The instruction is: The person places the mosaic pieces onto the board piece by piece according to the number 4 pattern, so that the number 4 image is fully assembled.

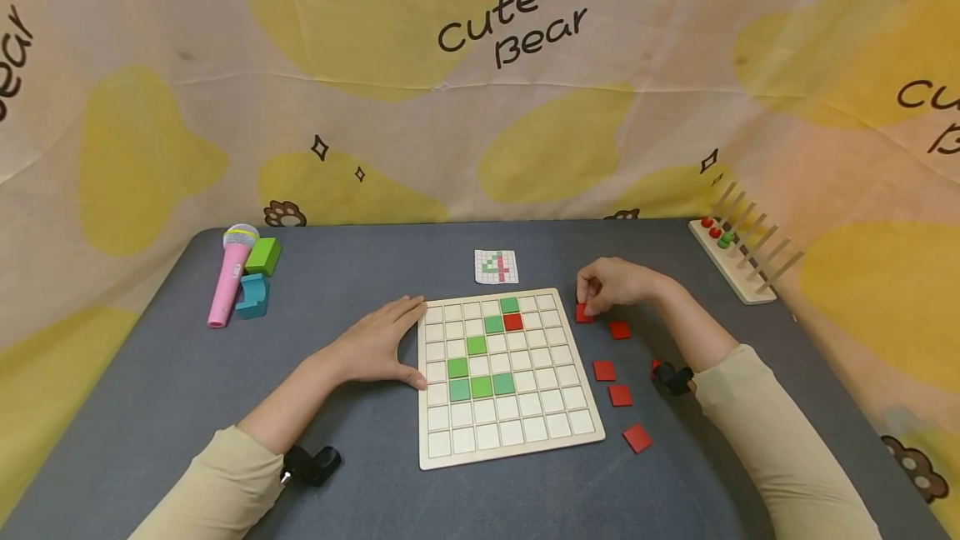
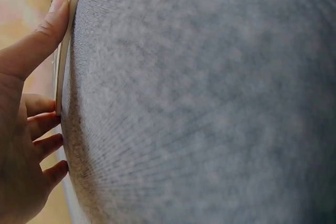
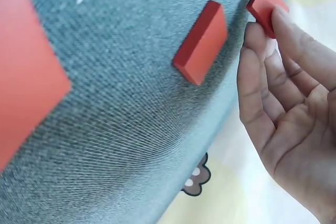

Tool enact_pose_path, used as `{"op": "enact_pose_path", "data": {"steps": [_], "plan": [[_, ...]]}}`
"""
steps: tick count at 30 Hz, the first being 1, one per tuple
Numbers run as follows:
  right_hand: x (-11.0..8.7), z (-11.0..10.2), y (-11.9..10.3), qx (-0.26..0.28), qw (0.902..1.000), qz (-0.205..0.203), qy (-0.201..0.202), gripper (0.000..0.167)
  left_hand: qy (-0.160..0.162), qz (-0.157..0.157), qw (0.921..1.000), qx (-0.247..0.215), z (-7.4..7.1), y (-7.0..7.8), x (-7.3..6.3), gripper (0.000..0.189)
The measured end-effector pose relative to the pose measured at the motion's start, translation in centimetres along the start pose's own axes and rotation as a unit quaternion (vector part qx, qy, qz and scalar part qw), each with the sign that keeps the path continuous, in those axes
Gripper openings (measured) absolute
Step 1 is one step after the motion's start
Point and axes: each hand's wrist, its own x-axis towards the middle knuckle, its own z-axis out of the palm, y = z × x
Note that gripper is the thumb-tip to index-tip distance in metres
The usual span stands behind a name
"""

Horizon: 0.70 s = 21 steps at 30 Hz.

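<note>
On the desk (image 1: 375,494), just outside the board (image 1: 506,409) between its one and two o'clock, a red tile (image 3: 264,4) is pinched between the thumb and fingertip of the right hand (image 1: 618,283). The left hand (image 1: 375,344) is spread along the opposite side, its thumb set at the board's nine o'clock edge and its fingertips at the ten o'clock corner.

Because the pinched tile appears to be gripped only near one corner, it could be twisted or dropped if the pinch is loosened. Were the left hand pressed too hard, the board might be shoved toward three o'clock, and the green tiles (image 1: 481,387) could be jolted in their cells. Around three o'clock, loose red tiles (image 1: 620,395) could be scattered if brushed by the right sleeve (image 1: 780,440) or the black wrist camera (image 1: 673,378), by which one is partly hidden.

The right forearm (image 1: 693,319) is angled in from four o'clock, with the wrist bent and the fingertips directed downward; whether the pinched tile is lifted clear cannot be told. From eight o'clock the left forearm (image 1: 281,402) is extended.
</note>
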Motion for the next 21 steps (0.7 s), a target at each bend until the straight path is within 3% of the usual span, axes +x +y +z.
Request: {"op": "enact_pose_path", "data": {"steps": [5,12,21], "plan": [[-0.1,-0.1,-0.6,0.008,0.9998,0.011,0.014,0.011,0.0,0.0,1.0,0.0,0.1,-0.1,0.0,0.123],[0.1,0.4,-1.6,0.029,0.9988,-0.015,0.038,0.013,0.0,0.0,1.0,-0.003,0.1,-0.1,0.0,0.123],[0.8,1.6,-3.7,0.056,0.9974,-0.036,0.027,0.012,0.002,0.002,1.0,-0.002,0.1,-0.2,0.1,0.123]]}}
